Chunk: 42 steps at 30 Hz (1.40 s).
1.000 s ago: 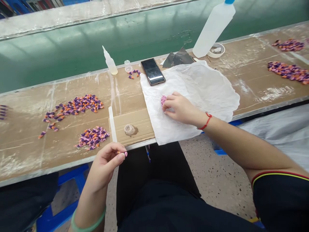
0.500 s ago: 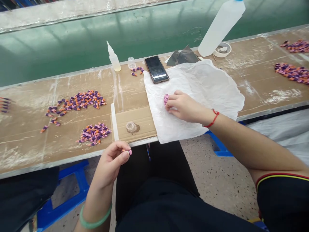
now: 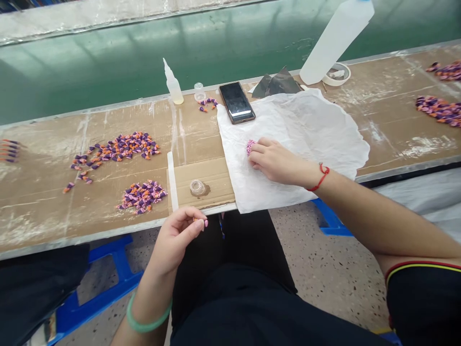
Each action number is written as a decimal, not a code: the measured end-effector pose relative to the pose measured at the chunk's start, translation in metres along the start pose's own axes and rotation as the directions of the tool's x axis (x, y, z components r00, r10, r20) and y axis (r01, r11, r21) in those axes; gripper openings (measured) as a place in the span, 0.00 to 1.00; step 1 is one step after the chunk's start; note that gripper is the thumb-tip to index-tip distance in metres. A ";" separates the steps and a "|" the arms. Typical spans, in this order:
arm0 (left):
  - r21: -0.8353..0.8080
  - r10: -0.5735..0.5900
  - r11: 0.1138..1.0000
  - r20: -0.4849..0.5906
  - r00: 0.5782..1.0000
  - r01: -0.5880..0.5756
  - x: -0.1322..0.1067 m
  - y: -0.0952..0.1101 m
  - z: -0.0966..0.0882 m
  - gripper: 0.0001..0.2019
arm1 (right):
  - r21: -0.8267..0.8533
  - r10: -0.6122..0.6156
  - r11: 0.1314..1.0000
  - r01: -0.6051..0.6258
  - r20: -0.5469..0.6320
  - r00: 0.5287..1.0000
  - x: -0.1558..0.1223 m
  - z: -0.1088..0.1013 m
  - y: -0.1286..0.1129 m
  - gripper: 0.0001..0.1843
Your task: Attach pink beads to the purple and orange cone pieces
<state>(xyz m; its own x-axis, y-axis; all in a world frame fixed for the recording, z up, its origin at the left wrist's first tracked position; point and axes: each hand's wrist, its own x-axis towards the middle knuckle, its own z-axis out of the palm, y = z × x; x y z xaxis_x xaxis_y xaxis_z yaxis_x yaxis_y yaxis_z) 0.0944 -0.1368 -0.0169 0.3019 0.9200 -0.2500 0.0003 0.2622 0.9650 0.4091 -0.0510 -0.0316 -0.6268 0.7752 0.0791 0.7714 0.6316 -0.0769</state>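
Observation:
My left hand hovers just below the table's front edge, thumb and fingers pinched on a tiny orange piece. My right hand rests on a crumpled white paper sheet, fingertips pressed together at a small heap of pink beads. A pile of purple and orange pieces lies on the cardboard-covered table just left of my left hand. A larger scatter of the same pieces sits farther back.
A black phone lies at the paper's far left corner. A small squeeze bottle, a tiny clear cup and a big white bottle stand along the far edge. A clear lid and a white strip lie near the front.
The view has drifted, so everything sits slightly right and higher. My left hand has moved a little to the right with its pinch; my right hand stays at the pink beads.

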 end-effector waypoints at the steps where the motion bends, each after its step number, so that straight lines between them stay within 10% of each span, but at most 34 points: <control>1: 0.044 0.016 0.999 0.005 1.000 -0.016 0.002 0.003 0.005 0.11 | 0.026 0.001 1.000 0.000 -0.026 1.000 -0.002 -0.001 -0.002 0.11; 10: 0.222 0.140 0.960 0.148 0.979 -0.171 0.025 0.023 0.046 0.11 | 0.213 0.087 0.976 -0.055 -0.145 0.986 -0.016 -0.009 -0.003 0.08; 33: 0.221 0.113 0.965 0.132 0.985 -0.140 0.029 0.005 0.053 0.09 | -0.069 -0.018 0.997 0.018 -0.006 1.000 -0.004 0.006 -0.002 0.13; 42: 0.224 0.120 0.963 0.131 0.984 -0.147 0.034 0.000 0.056 0.09 | 0.078 0.027 0.997 -0.024 -0.040 0.999 -0.009 0.002 0.001 0.09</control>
<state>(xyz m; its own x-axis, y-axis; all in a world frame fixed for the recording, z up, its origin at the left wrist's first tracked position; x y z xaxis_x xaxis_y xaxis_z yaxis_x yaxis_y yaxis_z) 0.1576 -0.1219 -0.0214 0.4224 0.8984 -0.1198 0.1698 0.0514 0.9841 0.4150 -0.0573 -0.0344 -0.6011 0.7907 0.1163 0.7751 0.6122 -0.1560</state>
